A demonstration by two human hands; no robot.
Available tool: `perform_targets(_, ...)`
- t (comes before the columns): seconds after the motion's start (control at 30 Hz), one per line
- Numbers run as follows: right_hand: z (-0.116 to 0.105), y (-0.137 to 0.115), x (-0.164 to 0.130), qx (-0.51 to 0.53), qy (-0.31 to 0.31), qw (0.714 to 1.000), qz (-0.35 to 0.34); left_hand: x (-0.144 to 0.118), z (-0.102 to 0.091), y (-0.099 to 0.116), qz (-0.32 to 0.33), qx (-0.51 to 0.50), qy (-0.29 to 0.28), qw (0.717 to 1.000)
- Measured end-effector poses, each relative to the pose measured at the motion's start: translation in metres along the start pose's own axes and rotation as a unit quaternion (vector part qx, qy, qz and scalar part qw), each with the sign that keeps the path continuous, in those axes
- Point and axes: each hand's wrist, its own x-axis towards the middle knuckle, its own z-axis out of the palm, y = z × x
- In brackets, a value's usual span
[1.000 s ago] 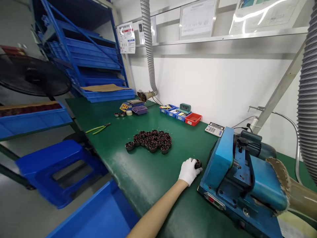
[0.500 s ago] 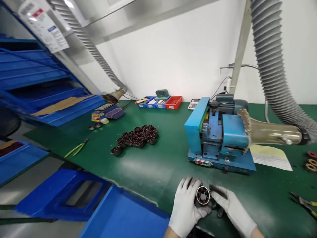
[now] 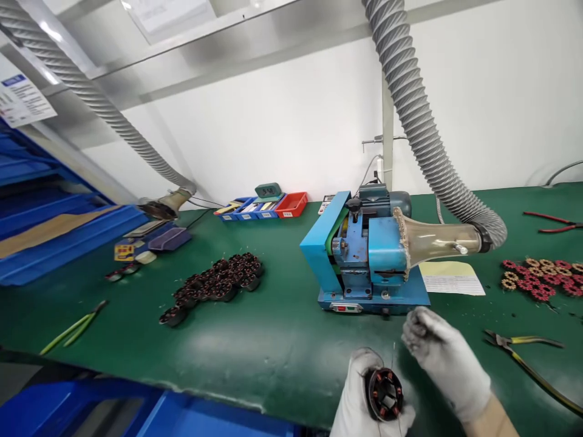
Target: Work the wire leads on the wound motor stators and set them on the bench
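Observation:
My left hand [image 3: 359, 400], in a white glove, grips a small round wound stator [image 3: 384, 394] with copper coils, at the near edge of the green bench [image 3: 273, 340]. My right hand [image 3: 444, 358], also gloved, is raised just right of it with fingertips pinched on thin wire leads that rise from the stator. A blue motor-driven machine [image 3: 364, 255] stands right behind both hands. A pile of dark stators [image 3: 214, 284] lies to the left on the bench.
A ribbed hose [image 3: 423, 133] feeds a funnel on the machine's right. Red and brown wound parts [image 3: 542, 278] lie at far right, yellow-handled pliers [image 3: 523, 346] near my right hand, green-handled pliers [image 3: 73, 328] at left. Small bins [image 3: 268, 206] line the wall; blue trays [image 3: 54, 237] stand left.
My view swung right from the stator pile to the machine's front. My left hand brought one stator to the near edge; my right hand joined it and now pinches its wire leads.

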Motion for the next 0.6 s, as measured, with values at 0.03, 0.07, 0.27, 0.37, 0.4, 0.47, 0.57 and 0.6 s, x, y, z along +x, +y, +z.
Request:
perform_targets(0.03,-0.004,-0.006,-0.001,0.004,0.009,0.999,-0.033,-0.001,0.002,0.001,0.023,0.025,-0.007,0.999)
perform_targets(0.07,-0.007,-0.010,-0.003,-0.024,0.013,0.997,-0.069,-0.001,0.003,0.001,0.060,0.063,-0.011,0.996)
perform_targets(0.27,-0.017,0.016,-0.020,-0.293,-0.048,0.943,-0.149,0.019,0.018,0.003,0.232,0.239,-0.020,0.943)
perform_targets(0.37,-0.012,0.031,-0.009,-0.373,0.024,0.911,-0.176,0.041,0.029,0.005,0.248,0.234,-0.015,0.940)
perform_targets(0.4,-0.009,0.033,-0.002,-0.396,0.056,0.900,-0.175,0.049,0.032,0.005,0.257,0.239,-0.007,0.936)
perform_targets(0.47,-0.002,0.031,0.014,-0.403,0.101,0.893,-0.171,0.066,0.036,0.006,0.275,0.258,0.010,0.926)
perform_targets(0.57,0.008,0.023,0.034,-0.388,0.114,0.898,-0.174,0.091,0.037,0.009,0.297,0.275,0.022,0.914)
perform_targets(0.6,0.010,0.019,0.038,-0.392,0.107,0.897,-0.175,0.097,0.038,0.010,0.301,0.274,0.020,0.913)
